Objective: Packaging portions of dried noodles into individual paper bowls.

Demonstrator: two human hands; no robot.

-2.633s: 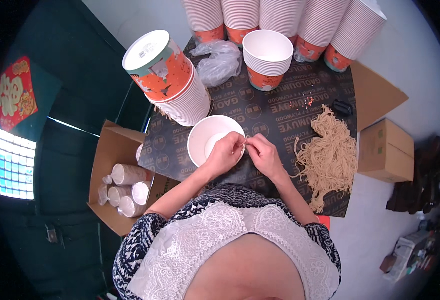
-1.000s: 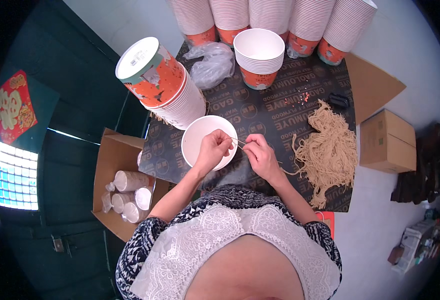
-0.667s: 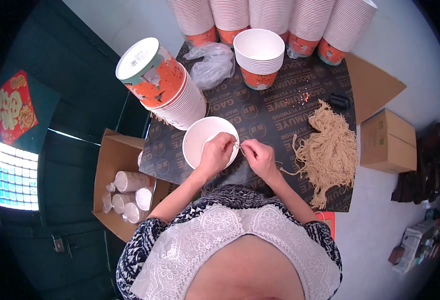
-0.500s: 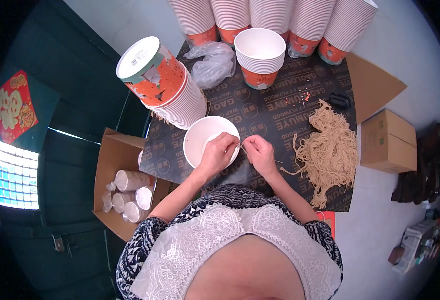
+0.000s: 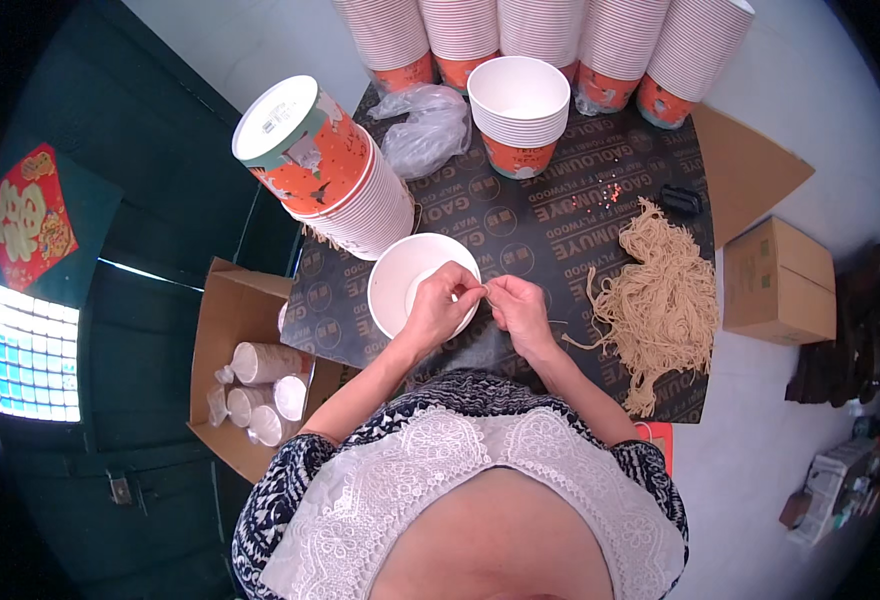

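A white round paper tub [image 5: 396, 280] lies near the table's front edge, its mouth facing up at me. My left hand [image 5: 438, 308] reaches over its right rim, thumb and fingers closed in a pinch. Just beside it, my right hand [image 5: 520, 312] pinches too, the fingertips of both hands meeting at the rim. They hold a thin tan cord, mostly hidden by the fingers; a short piece shows to the right of my right hand. A loose heap of tan cords [image 5: 655, 300] lies further right on the table.
Behind the tub leans a tall stack of orange-patterned tubs [image 5: 325, 165]. A shorter stack of tubs [image 5: 520, 110], a clear plastic bag [image 5: 425, 130] and taller stacks line the back. At left stands an open carton [image 5: 225, 340] with wrapped white tubs. A small black object [image 5: 680, 200] sits far right.
My fingertips have drawn closer together at the tub's rim, and the right hand has turned slightly. The tub and the cord heap have stayed in place.
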